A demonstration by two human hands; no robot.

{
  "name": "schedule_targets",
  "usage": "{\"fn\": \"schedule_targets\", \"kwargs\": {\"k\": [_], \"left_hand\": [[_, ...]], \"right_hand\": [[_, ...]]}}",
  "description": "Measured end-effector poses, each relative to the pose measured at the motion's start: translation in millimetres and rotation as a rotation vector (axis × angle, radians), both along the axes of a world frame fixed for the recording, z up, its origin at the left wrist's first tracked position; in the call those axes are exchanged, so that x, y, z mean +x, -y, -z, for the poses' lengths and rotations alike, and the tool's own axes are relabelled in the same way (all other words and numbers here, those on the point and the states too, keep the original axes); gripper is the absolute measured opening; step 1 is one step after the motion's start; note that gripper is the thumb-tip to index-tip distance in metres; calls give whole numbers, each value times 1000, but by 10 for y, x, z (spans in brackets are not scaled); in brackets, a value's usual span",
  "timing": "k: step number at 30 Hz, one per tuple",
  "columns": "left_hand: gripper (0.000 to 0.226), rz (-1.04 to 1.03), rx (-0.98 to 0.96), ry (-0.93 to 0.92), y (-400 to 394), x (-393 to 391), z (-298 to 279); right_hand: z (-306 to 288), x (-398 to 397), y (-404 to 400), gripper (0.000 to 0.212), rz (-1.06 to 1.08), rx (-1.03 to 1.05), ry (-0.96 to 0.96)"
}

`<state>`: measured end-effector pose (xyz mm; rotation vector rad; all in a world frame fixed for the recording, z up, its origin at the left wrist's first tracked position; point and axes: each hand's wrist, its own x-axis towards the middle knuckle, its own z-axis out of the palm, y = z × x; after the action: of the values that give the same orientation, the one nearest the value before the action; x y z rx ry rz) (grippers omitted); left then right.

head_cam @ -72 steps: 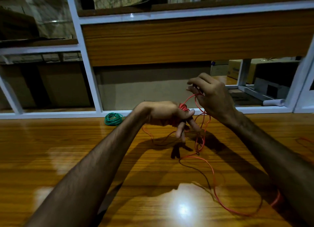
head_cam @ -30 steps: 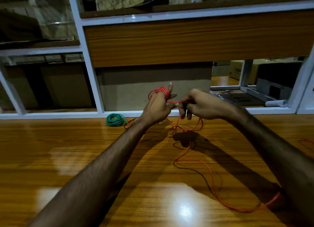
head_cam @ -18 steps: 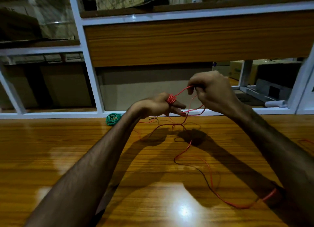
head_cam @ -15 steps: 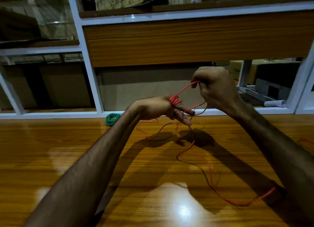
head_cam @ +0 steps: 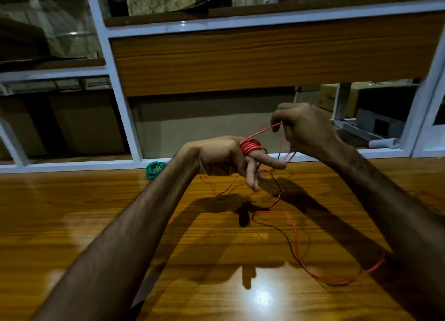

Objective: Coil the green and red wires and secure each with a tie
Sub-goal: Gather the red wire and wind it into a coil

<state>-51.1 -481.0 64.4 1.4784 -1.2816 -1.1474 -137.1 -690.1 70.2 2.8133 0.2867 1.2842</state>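
Red wire (head_cam: 251, 145) sits wound in a tight band of turns around the outstretched fingers of a person's left hand (head_cam: 224, 156), held above the middle of a glossy wooden table (head_cam: 72, 224). Those fingers are nearly straight and spread slightly, apparently serving as a former so the loops come out even in size. From the band, one strand rises to the right hand (head_cam: 305, 130), whose fingertips are curled and pinching the wire just above and to the right of the coil; the strand looks taut, which would keep each new turn snug.

The unwound remainder hangs below both hands and trails in loose curves across the table toward its right edge, passing under the right forearm. It lies slack, seemingly free to feed into the winding. A good length is still uncoiled, so this half of the job appears only partly done, and no tie can be seen on it.

The green wire (head_cam: 154, 169) lies as a small finished-looking bundle at the table's far edge, against the white frame (head_cam: 115, 80) of a shelving unit and well clear of the hands. Whether a tie holds it cannot be made out.

A cardboard box (head_cam: 330, 99) behind the frame on the right bears printing too dim and small to read; no other writing is legible.
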Motion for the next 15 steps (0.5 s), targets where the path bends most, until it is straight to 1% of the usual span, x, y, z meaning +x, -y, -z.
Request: {"fn": "schedule_targets", "kwargs": {"k": [2, 4, 5, 6, 7, 9, 12, 15], "left_hand": [[68, 85, -41, -35, -2, 10, -8], [72, 85, -122, -109, -1, -3, 7], [78, 83, -194, -206, 7, -20, 20], [76, 99, -284, -339, 20, -51, 34], [69, 114, -380, -467, 40, -56, 42], [55, 105, -536, -611, 74, -89, -3], [58, -61, -641, -687, 123, -78, -57], [71, -242, -716, -843, 191, 18, -36]], "right_hand": [[17, 35, 61, 25, 24, -3, 4], [62, 86, 112, 23, 57, -6, -20], [86, 97, 77, 22, 66, -6, -54], [122, 123, 30, 22, 50, 4, -96], [145, 110, -54, 22, 25, 35, -144], [180, 72, -203, 23, -15, 133, -252], [150, 30, -308, 27, -18, 200, -382], [61, 28, -346, 21, 17, 232, -500]]}}
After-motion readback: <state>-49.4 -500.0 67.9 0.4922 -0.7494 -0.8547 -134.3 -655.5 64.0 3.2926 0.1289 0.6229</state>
